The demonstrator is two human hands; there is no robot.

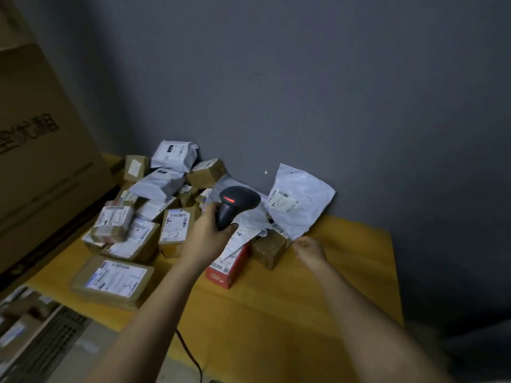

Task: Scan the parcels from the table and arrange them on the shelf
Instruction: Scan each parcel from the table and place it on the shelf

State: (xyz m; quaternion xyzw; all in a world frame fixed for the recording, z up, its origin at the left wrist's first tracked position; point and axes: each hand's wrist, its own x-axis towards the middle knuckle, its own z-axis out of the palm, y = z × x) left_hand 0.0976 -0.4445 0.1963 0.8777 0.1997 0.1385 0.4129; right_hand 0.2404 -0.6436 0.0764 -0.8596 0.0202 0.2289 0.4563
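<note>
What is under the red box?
The red box sits right on the yellow table. Nothing shows beneath it. On its top lies a white mailer bag, hiding most of the lid.

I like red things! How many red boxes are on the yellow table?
1. The red box lies near the table's middle, under a white mailer bag, beside the left hand. The pile may hide others.
</note>
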